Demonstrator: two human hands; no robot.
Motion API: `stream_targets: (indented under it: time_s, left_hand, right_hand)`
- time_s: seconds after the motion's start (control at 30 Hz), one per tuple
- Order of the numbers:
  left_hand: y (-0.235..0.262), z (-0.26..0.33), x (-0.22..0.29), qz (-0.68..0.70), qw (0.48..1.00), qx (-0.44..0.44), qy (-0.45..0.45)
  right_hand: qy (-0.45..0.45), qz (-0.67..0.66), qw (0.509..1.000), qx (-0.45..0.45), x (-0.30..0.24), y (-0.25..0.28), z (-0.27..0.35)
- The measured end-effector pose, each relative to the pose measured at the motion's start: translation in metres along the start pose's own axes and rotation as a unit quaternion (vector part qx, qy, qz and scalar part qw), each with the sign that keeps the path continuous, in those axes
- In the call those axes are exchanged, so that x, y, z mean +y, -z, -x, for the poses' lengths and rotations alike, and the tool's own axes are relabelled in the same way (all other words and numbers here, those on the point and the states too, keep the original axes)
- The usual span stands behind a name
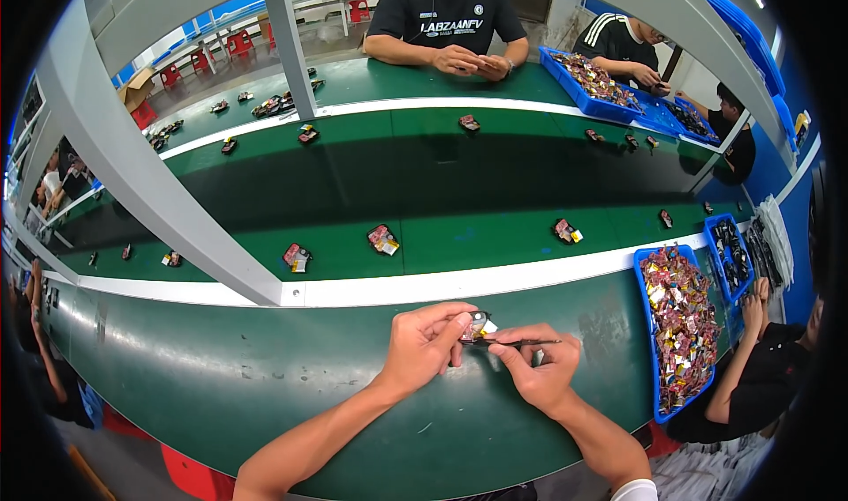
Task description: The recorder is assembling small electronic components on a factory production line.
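Over the green workbench [291, 369], my left hand [413, 346] pinches a small electronic assembly [480, 324] between thumb and fingers. The assembly has a dark casing with reddish, white and yellow parts. My right hand [549, 376] is closed around a thin dark tweezer-like tool [532, 342], held nearly level. The tool's left end reaches the lower edge of the assembly, where fingers and parts overlap; whether its tip grips anything is too small to tell.
To the right stands a blue tray [652, 351] heaped with small assemblies, beside a smaller blue tray [709, 227] of black parts. A white rail [442, 286] separates my bench from a green conveyor belt [477, 245] carrying spaced assemblies. A grey post [168, 174] rises at left. Co-workers sit opposite and at both sides.
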State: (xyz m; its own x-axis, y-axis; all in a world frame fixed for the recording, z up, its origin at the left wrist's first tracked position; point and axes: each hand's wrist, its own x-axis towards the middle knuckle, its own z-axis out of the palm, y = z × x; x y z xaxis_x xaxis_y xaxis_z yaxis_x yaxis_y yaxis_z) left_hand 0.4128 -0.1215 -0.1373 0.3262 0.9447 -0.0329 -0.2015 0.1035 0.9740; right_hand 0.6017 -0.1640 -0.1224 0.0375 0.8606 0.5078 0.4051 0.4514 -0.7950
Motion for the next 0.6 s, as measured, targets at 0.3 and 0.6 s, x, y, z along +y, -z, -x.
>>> stream_targets:
  time_s: [0.3, 0.6]
  left_hand:
    - [-0.0012, 0.001, 0.0007, 0.0, 1.0, 0.004, -0.004]
    - [-0.0028, 0.0011, 0.0005, -0.003, 1.0, 0.011, -0.008]
  right_hand:
    - [0.072, 0.035, 0.997, -0.017, -0.0018, 0.0028, -0.004]
    - [0.111, 0.058, 0.992, -0.021, -0.0049, 0.0032, -0.0059]
